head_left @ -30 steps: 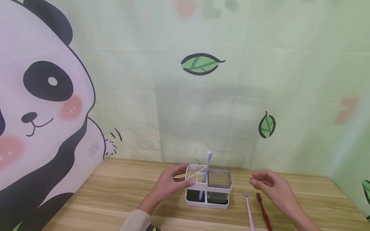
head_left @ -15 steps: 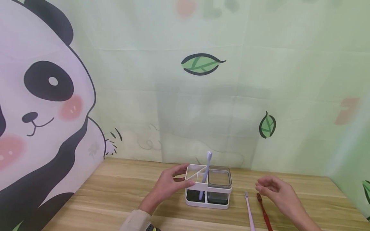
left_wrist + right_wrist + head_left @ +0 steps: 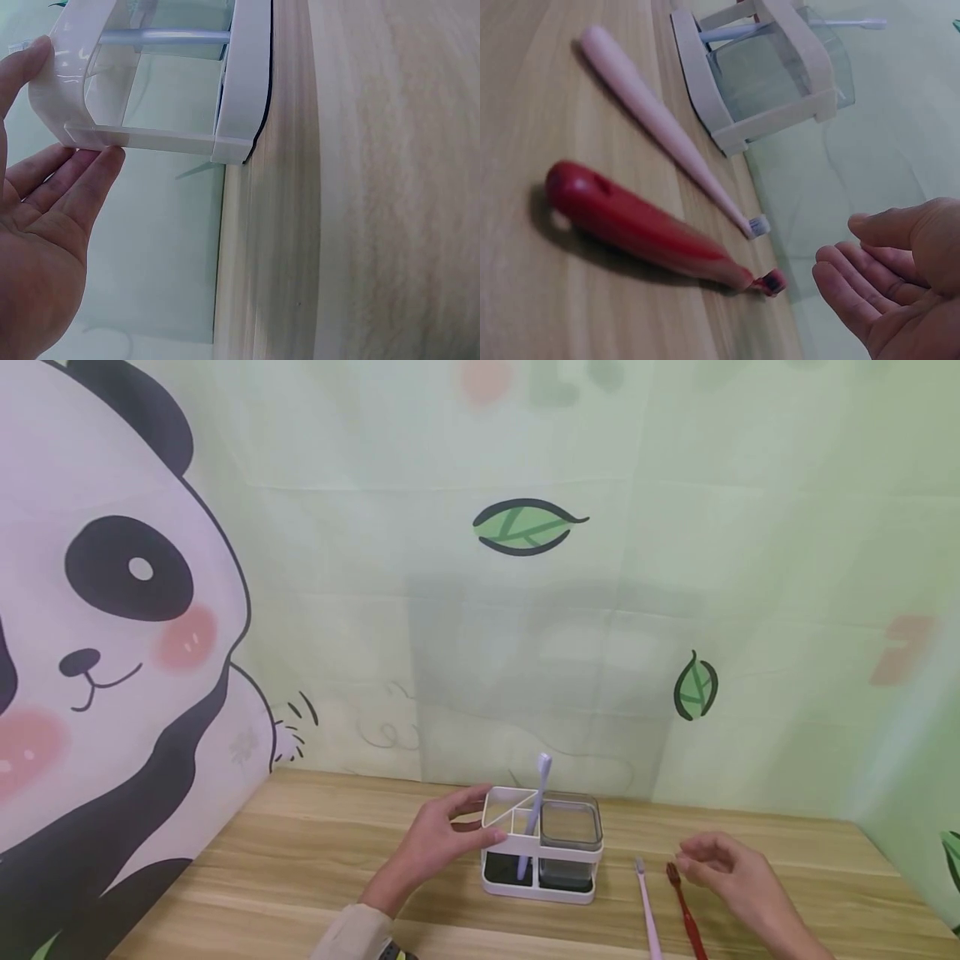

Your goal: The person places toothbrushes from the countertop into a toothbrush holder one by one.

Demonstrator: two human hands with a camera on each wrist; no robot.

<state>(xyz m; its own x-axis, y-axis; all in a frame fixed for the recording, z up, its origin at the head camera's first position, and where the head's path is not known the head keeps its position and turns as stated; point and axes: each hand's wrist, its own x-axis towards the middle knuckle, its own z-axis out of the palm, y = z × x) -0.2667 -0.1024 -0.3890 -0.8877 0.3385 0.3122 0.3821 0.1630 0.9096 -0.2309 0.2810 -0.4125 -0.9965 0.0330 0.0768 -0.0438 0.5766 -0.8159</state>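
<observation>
A white toothbrush holder (image 3: 525, 894) with a black base stands upright on the wooden table. My left hand (image 3: 438, 839) grips its left end, thumb at the front of the top frame and fingers against the side. A lavender toothbrush (image 3: 533, 817) leans upright in a small compartment, bristles up. The right bay holds a clear grey cup (image 3: 566, 868). To the right, a pink toothbrush (image 3: 648, 914) and a red toothbrush (image 3: 688, 918) lie on the table, heads pointing away. My right hand (image 3: 742, 881) hovers beside the red brush head, fingers loosely bent and holding nothing.
The wooden table (image 3: 315, 860) runs back to a pale green cloth backdrop (image 3: 337, 568) printed with a panda and leaves. The holder stands near the table's back edge.
My right hand has moved right and toward me, away from the holder, to beside the red toothbrush's head. My left hand and the holder have stayed in place.
</observation>
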